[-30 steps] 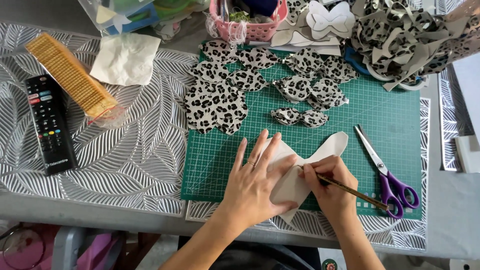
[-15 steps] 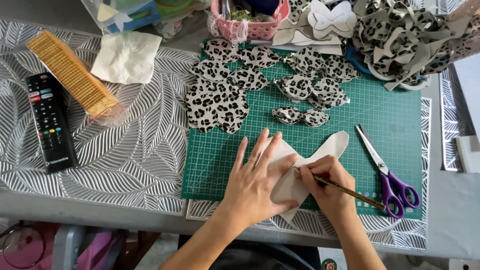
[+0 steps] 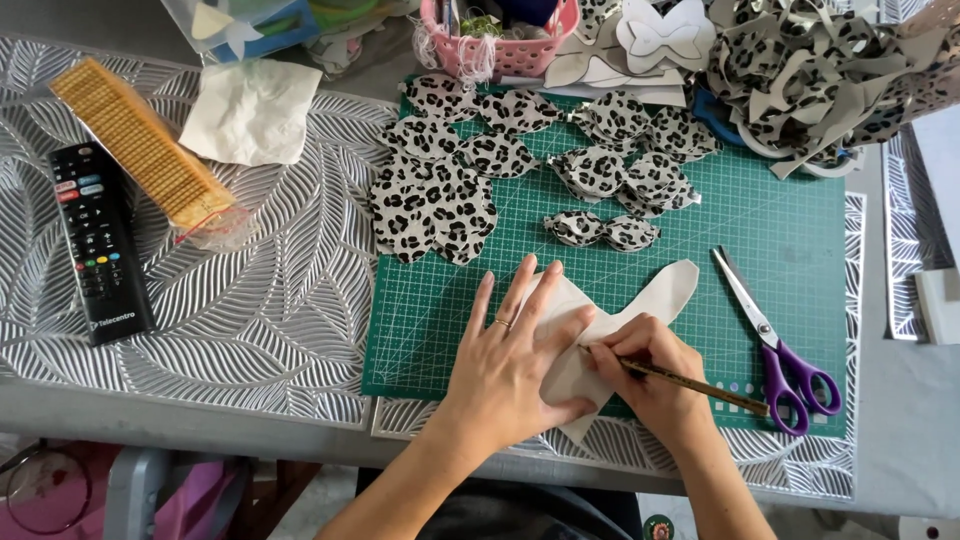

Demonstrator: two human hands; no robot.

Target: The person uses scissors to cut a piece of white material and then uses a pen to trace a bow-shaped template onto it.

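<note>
My left hand (image 3: 515,362) lies flat, fingers spread, pressing a pale bow-shaped template (image 3: 650,300) onto the green cutting mat (image 3: 790,230). My right hand (image 3: 652,382) grips a brown pencil (image 3: 700,388), its tip at the template's edge beside my left thumb. Much of the template is hidden under both hands. Several leopard-print bow pieces (image 3: 435,205) lie on the mat beyond my hands.
Purple-handled scissors (image 3: 775,345) lie on the mat right of my right hand. A black remote (image 3: 97,242), a yellow ribbed strip (image 3: 140,145) and a white cloth (image 3: 252,110) lie left. A pink basket (image 3: 500,55) and leopard-print scraps (image 3: 830,80) sit at the back.
The pencil tip has shifted a little along the template's edge toward my left hand. My left hand has stayed flat on the template.
</note>
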